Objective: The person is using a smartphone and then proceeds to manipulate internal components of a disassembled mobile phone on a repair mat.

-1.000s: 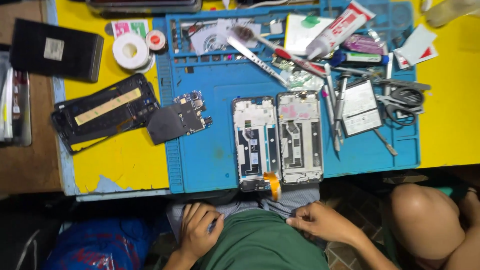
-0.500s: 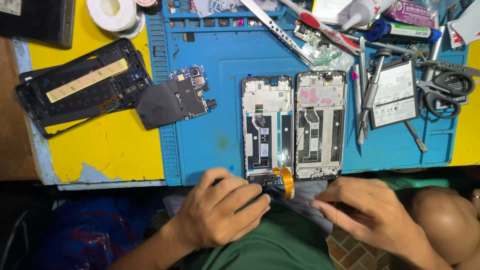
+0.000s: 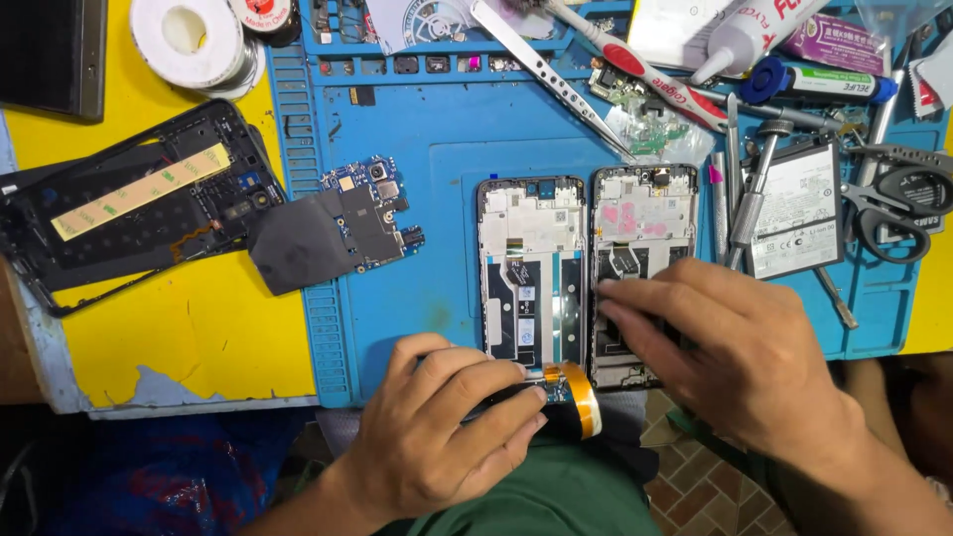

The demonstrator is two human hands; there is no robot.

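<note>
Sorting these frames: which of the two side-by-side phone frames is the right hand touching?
The right-hand frame, with pink patches; the right hand covers its lower half.

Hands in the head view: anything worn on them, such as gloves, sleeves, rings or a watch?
Nothing is worn. The left hand and right hand are bare, without gloves or visible rings. Both forearms are uncovered to the picture's edge, with no sleeve, watch or band showing.

Bare blue mat (image 3: 437,169) above frames; tools (image 3: 754,189) crowd right, perhaps blocking

Yellow workbench (image 3: 189,328), blue repair mat (image 3: 437,129) on it; black phone frame (image 3: 119,213), tape roll (image 3: 189,40)
</note>
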